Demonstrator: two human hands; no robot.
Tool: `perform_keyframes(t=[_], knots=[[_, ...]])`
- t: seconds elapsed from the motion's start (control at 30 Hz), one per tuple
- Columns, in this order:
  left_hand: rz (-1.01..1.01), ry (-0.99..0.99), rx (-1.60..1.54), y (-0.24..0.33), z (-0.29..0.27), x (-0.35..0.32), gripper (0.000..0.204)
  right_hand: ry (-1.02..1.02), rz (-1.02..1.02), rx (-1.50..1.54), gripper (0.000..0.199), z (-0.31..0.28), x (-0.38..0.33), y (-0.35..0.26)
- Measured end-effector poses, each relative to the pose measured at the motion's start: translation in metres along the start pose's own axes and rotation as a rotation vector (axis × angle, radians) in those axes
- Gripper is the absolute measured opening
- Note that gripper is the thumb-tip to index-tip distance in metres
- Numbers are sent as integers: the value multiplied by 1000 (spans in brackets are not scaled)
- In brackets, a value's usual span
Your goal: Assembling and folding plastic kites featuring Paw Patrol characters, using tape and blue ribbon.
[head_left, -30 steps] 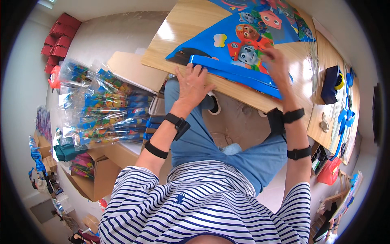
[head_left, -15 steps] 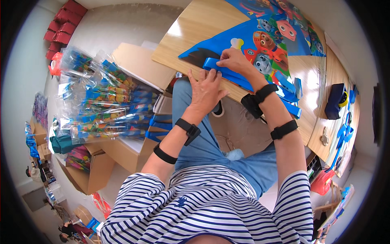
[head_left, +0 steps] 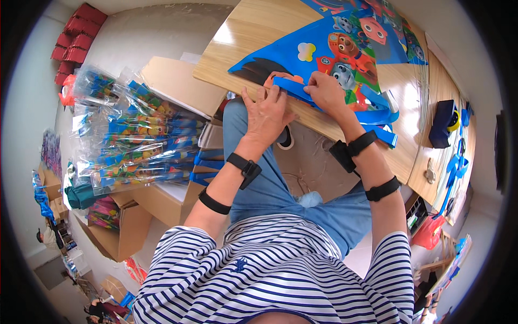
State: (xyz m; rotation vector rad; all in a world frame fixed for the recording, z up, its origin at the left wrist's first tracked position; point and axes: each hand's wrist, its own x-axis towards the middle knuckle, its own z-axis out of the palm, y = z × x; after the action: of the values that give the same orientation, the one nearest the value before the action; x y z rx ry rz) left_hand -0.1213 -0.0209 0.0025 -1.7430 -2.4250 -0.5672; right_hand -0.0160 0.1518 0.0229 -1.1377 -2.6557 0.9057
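A blue sheet printed with cartoon animals (head_left: 302,51) lies on the wooden table, its lower edge along the table's near edge. On that edge lies a blue strip (head_left: 290,87), its left end beside my left fingertips. My left hand (head_left: 265,116) is open, fingers spread, with the fingertips resting at the strip's left end and the table edge. My right hand (head_left: 326,93) is closed in a pinch on the strip further right; the fingertips partly hide the pinched spot. Loose blue strips (head_left: 377,110) lie right of my right hand.
Clear-wrapped colourful bundles (head_left: 143,129) are heaped at left on cardboard boxes (head_left: 167,202). A dark blue tape dispenser with yellow tape (head_left: 443,124) stands on the table at right, near a blue ribbon (head_left: 458,167). Red stacked packs (head_left: 78,38) stand far left.
My right hand has moved right along the strip, which now lies straighter along the sheet's edge instead of looping up. My left hand stays by the left end. The whole view has shifted slightly.
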Motion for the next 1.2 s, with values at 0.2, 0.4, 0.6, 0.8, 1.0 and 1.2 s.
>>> perform_keyframes(t=[0.2,0.4,0.6,0.8,1.0,1.2], knots=[[3,6,22,0,0,0,64,139,-66,-94,19,7,-19,-7],[5,-24,11,2,-3,2,61,327,-434,-238,9,28,-22,17],[-11,-69,22,0,-5,1,59,414,-587,-320,15,36,-28,27],[-5,-55,-51,-16,-7,-6,58,395,-583,-287,18,36,-30,26],[-59,-94,-364,-32,-19,-1,51,400,-580,-264,18,37,-30,27],[-76,-44,-681,-45,-20,3,40,398,-581,-248,19,37,-30,27]])
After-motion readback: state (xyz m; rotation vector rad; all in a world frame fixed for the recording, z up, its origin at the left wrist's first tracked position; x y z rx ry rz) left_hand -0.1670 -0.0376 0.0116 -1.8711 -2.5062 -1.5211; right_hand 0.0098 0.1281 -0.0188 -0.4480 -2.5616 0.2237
